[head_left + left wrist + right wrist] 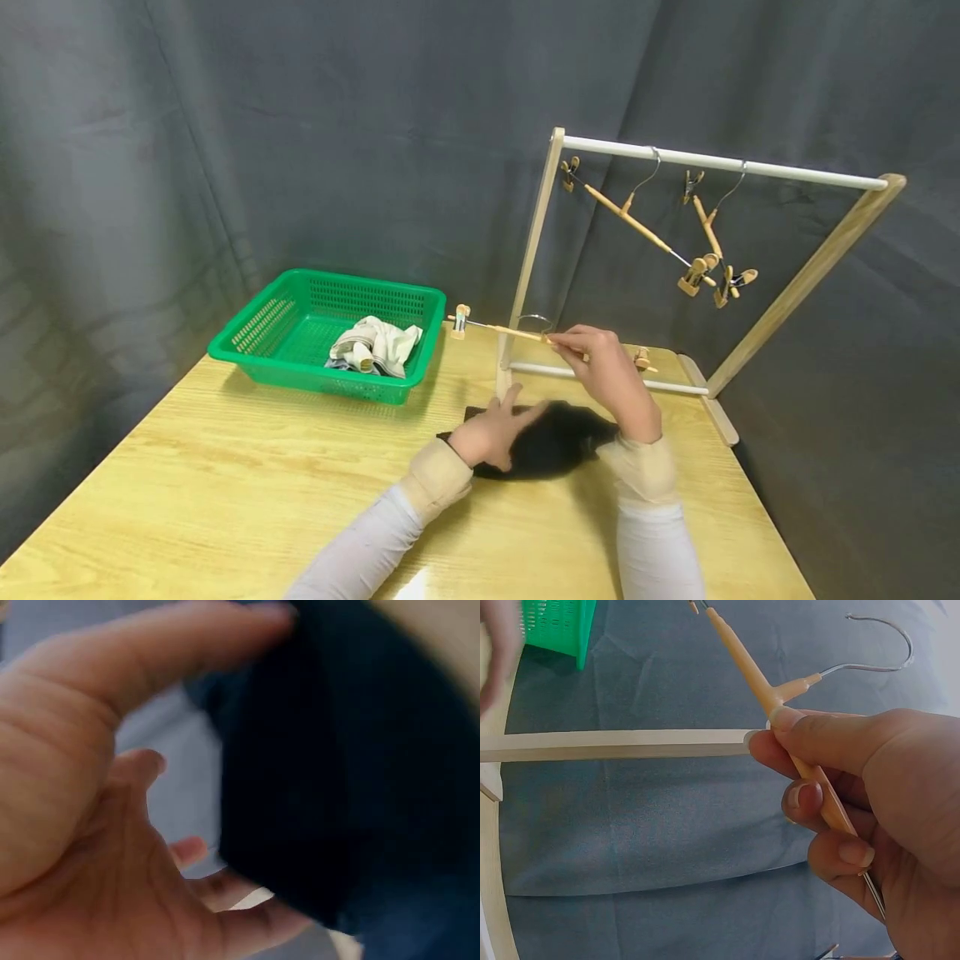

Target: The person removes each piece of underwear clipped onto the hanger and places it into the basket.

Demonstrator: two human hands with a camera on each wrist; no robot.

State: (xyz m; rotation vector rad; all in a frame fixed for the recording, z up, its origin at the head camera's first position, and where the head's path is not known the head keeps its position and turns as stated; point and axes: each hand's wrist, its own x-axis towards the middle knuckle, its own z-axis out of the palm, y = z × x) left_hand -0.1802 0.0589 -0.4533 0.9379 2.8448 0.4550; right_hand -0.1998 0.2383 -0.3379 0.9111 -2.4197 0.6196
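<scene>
My right hand (603, 371) pinches a wooden clip hanger (742, 660) near its middle, beside the base of its metal hook. One clip (460, 322) shows at the hanger's left end and another (642, 358) past my wrist on the right. Below it, a crumpled black cloth (558, 442) lies low over the table. My left hand (495, 429) is at the cloth's left side with thumb and fingers spread. In the left wrist view the thumb reaches along the dark cloth (360, 765), blurred, and I cannot tell how firmly they touch.
A green basket (300, 377) stands at the back left, holding white and bluish cloths (382, 343). At the right is a rack with a white rail (795, 172), from which two clip hangers (630, 218) hang. A grey curtain (420, 125) closes the back of the table (225, 483).
</scene>
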